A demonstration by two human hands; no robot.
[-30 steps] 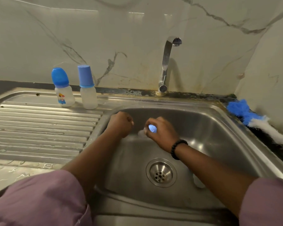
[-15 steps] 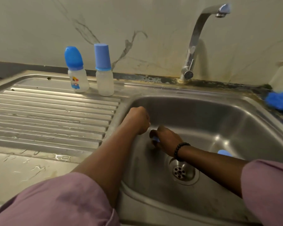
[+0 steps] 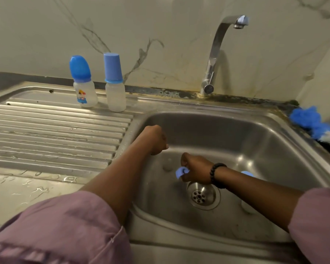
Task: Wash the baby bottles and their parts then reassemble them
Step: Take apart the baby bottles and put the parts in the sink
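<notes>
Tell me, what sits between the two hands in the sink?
In the head view, a small clear part lies on the sink floor between left hand and right hand.

You are positioned at a domestic kitchen sink station. Identifying features: a stainless steel sink [image 3: 274, 130] with a single basin and a central drain strainer [image 3: 202, 196], a ribbed draining board [image 3: 51, 138] pressed into the same steel sheet on the left, and a curved chrome tap [image 3: 217, 52] mounted at the rear edge. The wall behind is marble-patterned panelling [image 3: 141, 35], with dark, worn sealant along the joint. Two capped baby bottles [image 3: 114, 92] standing on the draining board indicate household use.
</notes>
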